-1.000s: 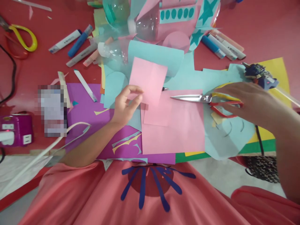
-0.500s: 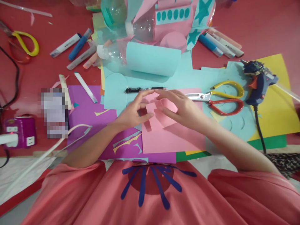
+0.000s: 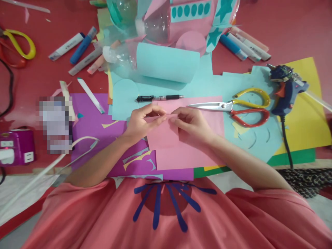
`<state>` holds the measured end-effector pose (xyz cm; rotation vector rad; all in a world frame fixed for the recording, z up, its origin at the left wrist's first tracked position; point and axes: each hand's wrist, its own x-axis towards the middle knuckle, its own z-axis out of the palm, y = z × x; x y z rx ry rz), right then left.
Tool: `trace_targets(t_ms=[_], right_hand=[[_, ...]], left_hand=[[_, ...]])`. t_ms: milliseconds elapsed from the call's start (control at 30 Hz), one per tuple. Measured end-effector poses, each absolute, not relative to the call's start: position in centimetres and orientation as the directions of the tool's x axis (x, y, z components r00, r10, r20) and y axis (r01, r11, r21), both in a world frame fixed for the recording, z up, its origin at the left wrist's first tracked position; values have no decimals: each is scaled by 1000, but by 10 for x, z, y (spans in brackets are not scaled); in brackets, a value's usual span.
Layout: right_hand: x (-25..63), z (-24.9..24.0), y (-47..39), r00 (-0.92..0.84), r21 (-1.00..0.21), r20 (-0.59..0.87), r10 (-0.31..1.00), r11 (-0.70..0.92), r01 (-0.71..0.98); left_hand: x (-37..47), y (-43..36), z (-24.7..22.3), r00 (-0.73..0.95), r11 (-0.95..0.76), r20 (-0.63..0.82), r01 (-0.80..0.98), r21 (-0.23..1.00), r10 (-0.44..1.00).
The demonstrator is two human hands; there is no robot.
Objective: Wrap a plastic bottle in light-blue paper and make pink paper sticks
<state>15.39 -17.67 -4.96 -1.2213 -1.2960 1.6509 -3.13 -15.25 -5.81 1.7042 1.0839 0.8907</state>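
Note:
A small pink paper piece (image 3: 164, 133) is pinched along its top edge by both hands, over a larger pink sheet (image 3: 199, 152). My left hand (image 3: 142, 121) closes on its upper left part, and my right hand (image 3: 193, 124) closes on its upper right. Just beyond my fingers lies a black pen (image 3: 159, 98). To the right of my right hand are scissors (image 3: 230, 105) with yellow and red handles, their blades slightly apart on the pink sheet. A bottle wrapped in light blue paper (image 3: 167, 63) lies farther back.
On the right, a blue glue gun (image 3: 286, 97) rests on yellow paper (image 3: 308, 128). A decorated pink bottle (image 3: 192, 27) lies at the back, with markers (image 3: 233, 46) beside it. Purple paper (image 3: 90, 121), a phone (image 3: 55, 124) and a power adapter (image 3: 19, 147) are at left.
My fingers have closed on the small pink piece, which is now lifted and hangs flat between both hands. Before, both hands were spread over it. The view has shifted slightly.

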Motion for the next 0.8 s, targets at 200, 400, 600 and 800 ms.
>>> trace_targets(t_ms=[200,400,600,800], right_hand=[[159,-50,-174,-135,-983,-184,974,-180,38],[164,-53,-171,-172,-982,-104,980,-73,174],[168,-55,-167,-256,-981,-125,958,-80,179],[166,-58,-167,-260,-973,-122,958,-64,222]], left_hand=[[-33,-150,-62,277,-191,107,297,936,955],[-33,-154,-62,317,-173,69,312,934,946],[-33,-155,-62,321,-179,78,298,938,944],[-34,-155,-65,393,-317,192,283,905,899]])
